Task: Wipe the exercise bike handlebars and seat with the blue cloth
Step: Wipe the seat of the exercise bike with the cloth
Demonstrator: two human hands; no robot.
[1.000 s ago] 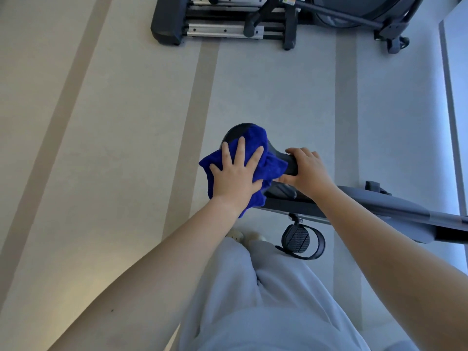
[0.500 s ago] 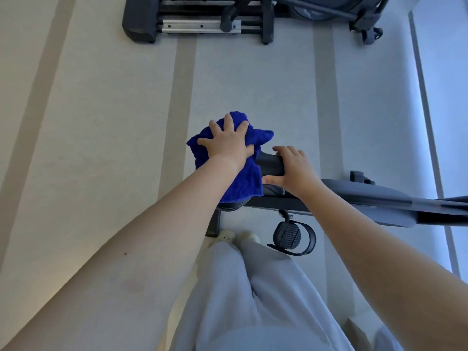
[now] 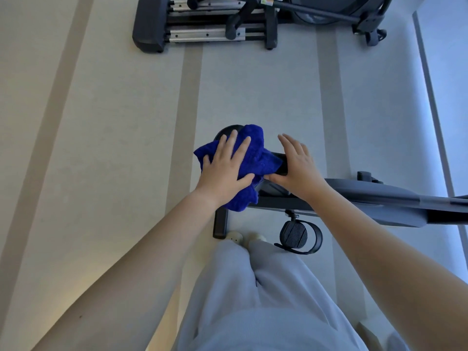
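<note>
The blue cloth [image 3: 253,158] lies bunched over the black bike seat [image 3: 224,131], of which only the far rim and the narrow nose show. My left hand [image 3: 225,168] presses flat on the cloth with its fingers spread. My right hand [image 3: 296,163] rests on the seat's nose just right of the cloth, its fingers lifted and spread, the thumb against the nose. The grey bike frame [image 3: 379,198] runs off to the right. The handlebars are out of view.
A black pedal with its strap [image 3: 295,234] hangs below the frame, close to my feet [image 3: 243,238]. The bike's rear foot [image 3: 219,224] stands on the floor under the seat. Another exercise machine [image 3: 202,24] stands across the floor at the top. A window wall [image 3: 445,97] runs along the right.
My left hand has slid the cloth back toward me across the seat, baring the far rim again. My right hand has let go its grip on the seat's nose and opened its fingers.
</note>
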